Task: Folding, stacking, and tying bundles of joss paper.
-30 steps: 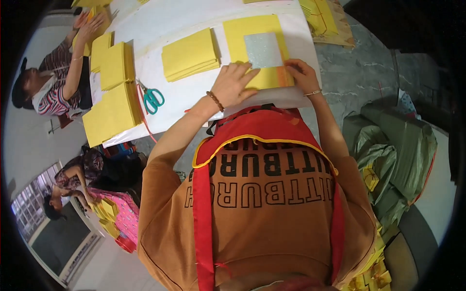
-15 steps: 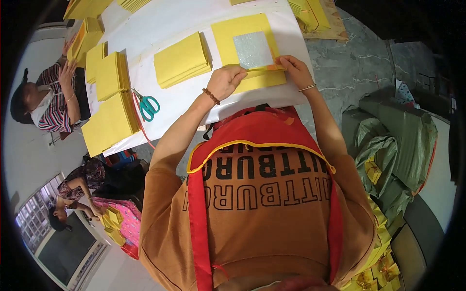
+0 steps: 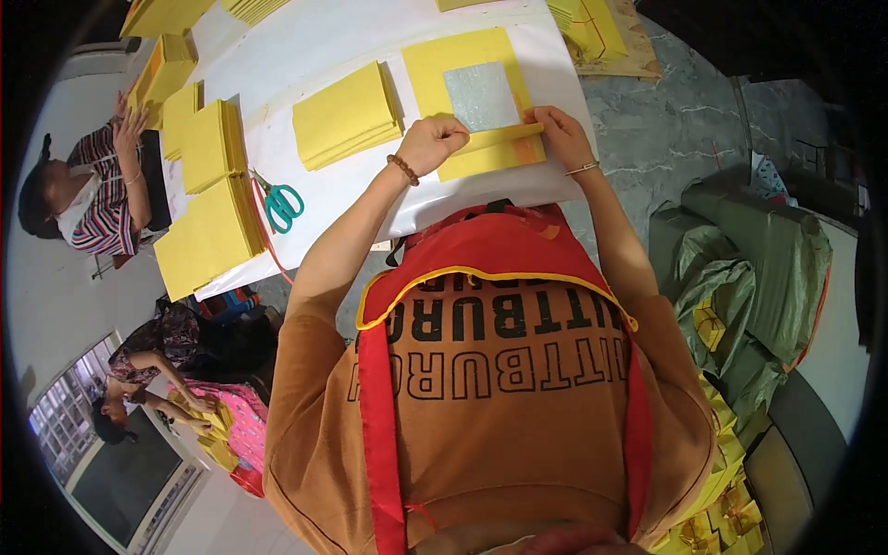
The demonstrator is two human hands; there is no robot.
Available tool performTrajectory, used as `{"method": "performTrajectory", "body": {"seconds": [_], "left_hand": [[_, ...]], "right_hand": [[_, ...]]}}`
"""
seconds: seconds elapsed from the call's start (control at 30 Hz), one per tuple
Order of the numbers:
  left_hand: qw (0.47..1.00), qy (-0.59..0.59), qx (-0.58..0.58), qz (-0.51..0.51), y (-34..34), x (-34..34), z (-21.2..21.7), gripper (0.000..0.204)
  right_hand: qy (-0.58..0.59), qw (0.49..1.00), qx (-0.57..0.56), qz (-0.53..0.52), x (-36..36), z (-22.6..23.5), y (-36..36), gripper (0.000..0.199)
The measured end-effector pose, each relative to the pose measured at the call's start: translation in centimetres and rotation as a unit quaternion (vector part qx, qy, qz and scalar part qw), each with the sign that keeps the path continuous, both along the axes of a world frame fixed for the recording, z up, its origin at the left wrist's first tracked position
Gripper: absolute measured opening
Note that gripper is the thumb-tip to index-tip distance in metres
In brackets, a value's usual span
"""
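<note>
Near the table's front edge lies a sheet of yellow paper [image 3: 425, 69] with a silver foil square [image 3: 481, 92] on it. The near part of the sheet is turned up in a narrow band that runs just below the foil, with more yellow paper showing under it. My left hand [image 3: 430, 146] pinches the left end of this band, fingers closed. At its right end my right hand [image 3: 564, 141] pinches the paper between thumb and fingers. A stack of folded yellow paper [image 3: 344, 116] lies left of the sheet, apart from my hands.
Teal-handled scissors [image 3: 282, 203] and a red strip lie on the white table [image 3: 277, 129], beside more yellow stacks [image 3: 211, 227]. Two other people [image 3: 97, 190] are at the left, one with hands near yellow bundles. Green wrapped bales [image 3: 763, 250] stand on the floor at right.
The turned-up band of paper shows wider and flatter now, and my hands have barely shifted. At lower left, another person's hands have moved over yellow paper.
</note>
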State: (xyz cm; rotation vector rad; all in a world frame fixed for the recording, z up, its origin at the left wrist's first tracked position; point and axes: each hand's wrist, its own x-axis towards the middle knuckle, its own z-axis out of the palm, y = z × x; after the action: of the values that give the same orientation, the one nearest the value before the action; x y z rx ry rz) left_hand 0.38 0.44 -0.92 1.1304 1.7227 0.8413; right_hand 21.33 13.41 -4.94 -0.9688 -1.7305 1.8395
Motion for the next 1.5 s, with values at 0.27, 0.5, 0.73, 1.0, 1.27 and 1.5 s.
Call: {"method": "performTrajectory", "body": {"seconds": [0.27,0.5,0.73,1.0,1.27,1.5], "left_hand": [[0.999,-0.041,-0.017,0.007,-0.5,-0.3,0.7,0.021],[0.943,0.228,0.230,-0.080,-2.2,-2.1,0.7,0.035],[0.900,0.322,0.265,-0.127,-4.5,-0.6,2.5,0.036],[0.968,0.224,0.099,-0.052,-6.6,1.4,1.1,0.024],[0.990,0.041,-0.045,0.129,-3.7,0.0,-1.2,0.031],[0.983,-0.005,-0.073,0.171,-2.9,-0.3,-1.6,0.030]], "right_hand": [[-0.026,0.985,0.168,0.040,0.5,-0.4,-0.4,0.025],[0.021,0.999,0.032,0.001,0.2,-1.8,-0.2,0.022],[0.045,0.950,0.308,0.016,1.8,3.2,-1.8,0.025],[-0.056,0.928,0.313,0.195,2.4,4.0,-3.3,0.021],[-0.039,0.999,-0.015,0.029,-0.3,3.7,-3.1,0.043],[-0.046,0.998,-0.043,-0.010,-0.7,2.5,-2.8,0.043]]}}
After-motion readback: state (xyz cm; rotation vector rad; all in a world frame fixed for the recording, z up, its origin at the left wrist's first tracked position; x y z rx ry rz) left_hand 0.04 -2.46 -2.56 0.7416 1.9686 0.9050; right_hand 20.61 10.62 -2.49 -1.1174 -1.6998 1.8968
